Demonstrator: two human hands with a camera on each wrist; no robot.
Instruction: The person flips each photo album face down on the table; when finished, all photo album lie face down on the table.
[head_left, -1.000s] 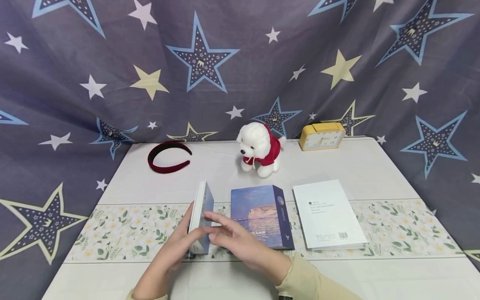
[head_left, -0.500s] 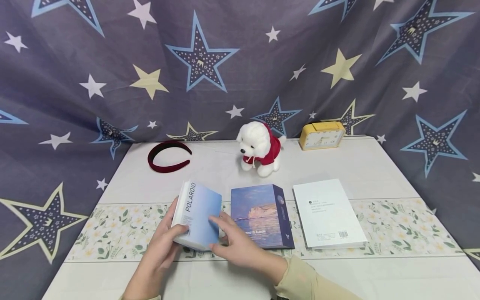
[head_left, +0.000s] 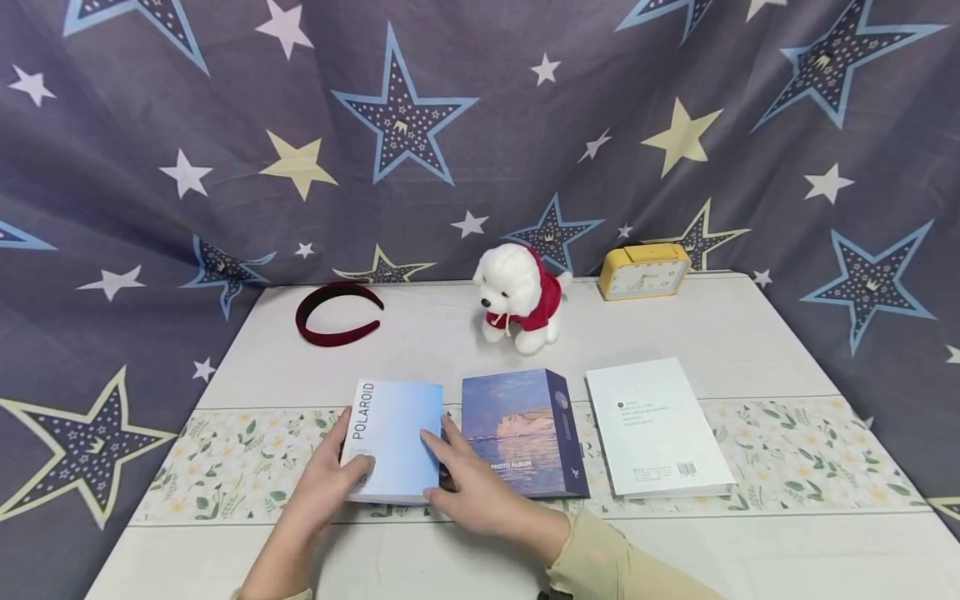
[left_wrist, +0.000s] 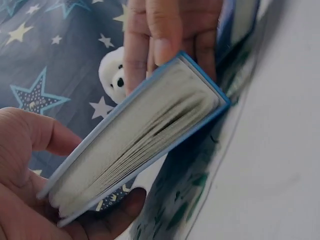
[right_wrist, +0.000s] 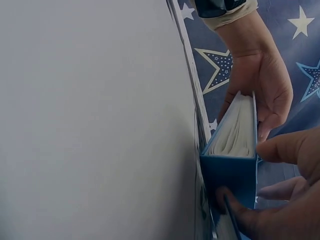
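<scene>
A light-blue photo album (head_left: pixel 397 442) lettered POLAROID lies cover up, low over the table's floral band. My left hand (head_left: pixel 322 479) grips its left side, thumb on the cover and fingers underneath; the left wrist view shows its thick page edges (left_wrist: pixel 130 135) between two covers. At the blue spine (right_wrist: pixel 227 175) is my right hand (head_left: pixel 476 487), one fingertip on the cover and the thumb against the spine. Just right of it lies a second album (head_left: pixel 513 433) marked PHOTO ALBUM, partly behind the right hand. Further right is a white book (head_left: pixel 656 429) with a barcode.
Along the back of the table (head_left: pixel 427 567) stand a dark red headband (head_left: pixel 303 321), a white plush dog (head_left: pixel 513 287) in a red hoodie, and a yellow clock (head_left: pixel 645 273). A star-patterned curtain (head_left: pixel 480 92) hangs behind.
The light-blue album has turned from standing on edge to lying cover up. My left hand has swung left and down with it, while my right hand stays by the spine.
</scene>
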